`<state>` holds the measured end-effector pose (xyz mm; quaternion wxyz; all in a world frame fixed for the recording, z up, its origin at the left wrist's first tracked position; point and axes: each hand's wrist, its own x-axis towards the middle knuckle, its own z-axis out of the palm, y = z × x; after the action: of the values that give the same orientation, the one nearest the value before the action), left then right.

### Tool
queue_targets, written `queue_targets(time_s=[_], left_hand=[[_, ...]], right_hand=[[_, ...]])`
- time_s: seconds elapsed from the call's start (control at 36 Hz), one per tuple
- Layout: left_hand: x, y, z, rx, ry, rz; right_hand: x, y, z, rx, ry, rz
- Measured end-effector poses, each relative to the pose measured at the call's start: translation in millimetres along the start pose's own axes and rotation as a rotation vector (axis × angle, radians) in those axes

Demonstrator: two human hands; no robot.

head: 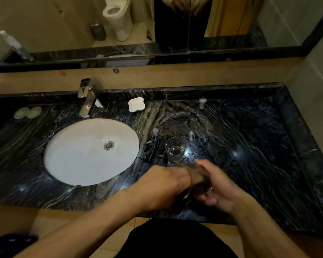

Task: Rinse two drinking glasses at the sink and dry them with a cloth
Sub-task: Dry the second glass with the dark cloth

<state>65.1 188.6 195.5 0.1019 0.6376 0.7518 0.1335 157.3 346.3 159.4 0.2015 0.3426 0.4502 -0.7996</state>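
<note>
Two hands meet nearest us, over the front edge of the black marble counter (250, 146), just right of the sink. Our right hand (219, 187) curls round a drinking glass (200, 180), which shows only as a blurred, clear shape between the palms; our left hand (164, 185) closes against its other side, fingers bent toward it. Something dark sits where the hands join, perhaps a cloth, but we cannot tell, because motion blur smears it. Just beyond the hands, the second glass (175, 151) stands upright on the counter, apart from both hands, with water drops scattered on the stone around it. To the left lies the white oval basin (78, 157), with no water seen running into it, and behind it the chrome tap (86, 101). A white soap dish (136, 104) sits near the back edge, and the mirror (63, 25) rises above the ledge. We judge that rinsing is done and drying of the held glass is in hand. The next move calls for turning that glass steadily within a firm hold, then setting it down and taking up the standing one.
</note>
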Motion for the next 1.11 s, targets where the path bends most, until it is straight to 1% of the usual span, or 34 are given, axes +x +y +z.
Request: queue_targets(time_s=[0.03, 0.06, 0.08, 0.11, 0.14, 0.17, 0.19, 0.25, 0.28, 0.31, 0.36, 0.39, 0.44, 0.47, 0.5, 0.53, 0.56, 0.58, 0.64, 0.67, 0.69, 0.75, 0.81, 0.83, 0.86, 0.89, 0.92, 0.97, 1.0, 1.06, 1.11], left_hand=[[-3, -5, 2, 0.076, -0.022, 0.086], [-6, -9, 4, 0.093, -0.041, 0.125], [-6, -11, 5, 0.059, -0.048, 0.115], [-6, -11, 6, -0.018, -0.035, 0.059], [-5, -8, 7, -0.147, -0.011, -0.041], [-3, -4, 7, -0.354, 0.003, -0.186], [0, -1, 5, -0.632, 0.019, -0.363], [6, 3, -3, -1.227, 0.074, -0.709], [9, 3, -5, -1.45, 0.083, -0.829], [11, 2, -7, -1.599, 0.083, -0.906], [14, 3, -10, -1.732, 0.071, -0.977], [14, 4, -10, -1.753, 0.067, -0.984], [15, 9, -10, -1.751, 0.065, -0.945], [16, 12, -8, -1.703, 0.08, -0.907], [16, 14, -5, -1.593, 0.107, -0.856], [16, 14, 0, -1.418, 0.145, -0.784], [14, 12, 5, -1.195, 0.18, -0.686], [12, 8, 10, -0.954, 0.183, -0.563], [6, -3, 16, -0.462, 0.093, -0.307], [3, -9, 18, -0.269, 0.026, -0.2], [1, -13, 18, -0.137, -0.037, -0.109], [-2, -20, 18, -0.012, -0.113, 0.007], [-3, -23, 18, -0.056, -0.109, 0.003], [-4, -23, 18, -0.135, -0.067, -0.05], [-4, -22, 19, -0.265, -0.026, -0.146], [-3, -20, 15, -0.474, 0.003, -0.277], [0, -19, 11, -0.748, 0.024, -0.435], [5, -17, 3, -1.275, 0.055, -0.731], [7, -17, 0, -1.443, 0.052, -0.828], [10, -15, -1, -1.615, 0.042, -0.922], [12, -12, -3, -1.658, 0.023, -0.933]], right_hand=[[1, 0, -2, -0.005, -0.05, 0.06], [1, 1, -2, 0.005, -0.092, 0.084], [1, 2, -2, 0.024, -0.117, 0.075], [0, 4, -1, 0.044, -0.124, 0.028], [-1, 5, 1, 0.064, -0.107, -0.056], [-1, 8, 3, 0.078, -0.071, -0.171], [-1, 12, 5, 0.071, -0.021, -0.301], [2, 21, 9, -0.037, 0.093, -0.559], [4, 24, 10, -0.122, 0.128, -0.679], [6, 27, 9, -0.205, 0.146, -0.778], [9, 28, 6, -0.302, 0.182, -0.897], [12, 27, 3, -0.333, 0.205, -0.93], [14, 25, 3, -0.354, 0.264, -0.95], [14, 23, 5, -0.331, 0.293, -0.93], [13, 21, 7, -0.28, 0.318, -0.883], [11, 16, 10, -0.205, 0.33, -0.796], [11, 12, 10, -0.129, 0.313, -0.669], [11, 8, 8, -0.066, 0.266, -0.51], [10, 1, 1, -0.035, 0.113, -0.17], [11, 0, -2, -0.043, 0.036, -0.033], [11, 0, -4, -0.034, -0.027, 0.075], [16, 3, -6, 0.017, -0.12, 0.191], [16, 10, -4, 0.054, -0.169, 0.176], [17, 13, -4, 0.059, -0.172, 0.114], [17, 16, -3, 0.065, -0.158, 0.012], [17, 20, -3, 0.059, -0.121, -0.122], [16, 23, -1, 0.032, -0.067, -0.266], [15, 26, 4, -0.11, 0.056, -0.533], [16, 26, 5, -0.187, 0.096, -0.643], [17, 24, 4, -0.29, 0.147, -0.801], [20, 23, 2, -0.335, 0.198, -0.872]])
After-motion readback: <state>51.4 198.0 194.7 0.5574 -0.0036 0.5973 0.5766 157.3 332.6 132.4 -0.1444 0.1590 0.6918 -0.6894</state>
